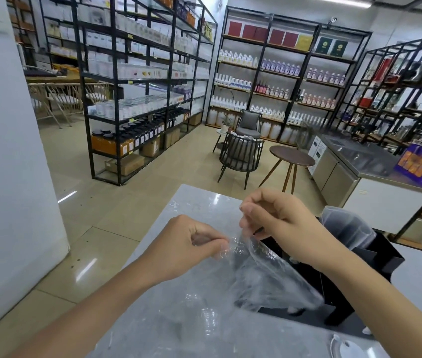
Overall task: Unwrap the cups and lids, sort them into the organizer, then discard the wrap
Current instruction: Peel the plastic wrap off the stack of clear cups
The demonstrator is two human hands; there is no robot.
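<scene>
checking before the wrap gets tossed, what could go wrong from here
1. Both hands, left and right, pinch the clear wrap in mid-air; it could tear or cling to the fingers.
2. The wrap hangs over the black organizer and may snag on its edge.
3. The work sits near the counter corner, so loose wrap might slide to the floor.

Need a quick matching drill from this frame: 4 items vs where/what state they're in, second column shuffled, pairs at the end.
Things
1. left hand
2. clear plastic wrap
3. black organizer
4. round wooden table

States or places
A. on the floor beyond the counter, next to a dark chair
B. pinching the wrap's edge
C. on the counter, under the right forearm
D. stretched between both hands

Pairs: 1-B, 2-D, 3-C, 4-A
</scene>
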